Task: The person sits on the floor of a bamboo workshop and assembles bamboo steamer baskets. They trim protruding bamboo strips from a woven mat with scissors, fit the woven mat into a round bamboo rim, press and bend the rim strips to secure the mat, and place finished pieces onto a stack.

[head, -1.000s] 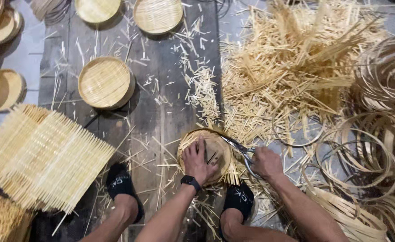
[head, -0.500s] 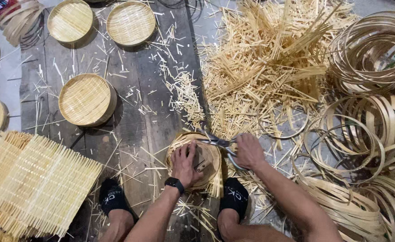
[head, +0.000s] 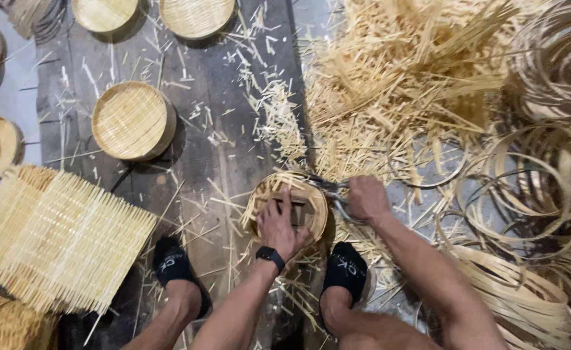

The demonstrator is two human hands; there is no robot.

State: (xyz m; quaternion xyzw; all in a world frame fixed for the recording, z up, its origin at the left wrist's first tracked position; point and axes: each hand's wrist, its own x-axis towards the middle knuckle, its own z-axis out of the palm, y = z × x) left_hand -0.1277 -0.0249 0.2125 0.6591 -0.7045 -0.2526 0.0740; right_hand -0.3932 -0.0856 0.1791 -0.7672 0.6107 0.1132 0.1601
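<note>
While our left hand (head: 280,227) lay flat, fingers spread, on the small round woven basket (head: 288,206) on the dark floor mat (head: 214,162) between our feet, our right hand (head: 366,198) was closed around shears (head: 329,189) whose blades met the basket's right rim. Behind them lay a heap of bamboo offcuts (head: 408,78); a finished round tray (head: 132,120) sat well to the left, bamboo hoops (head: 545,168) to the right.
</note>
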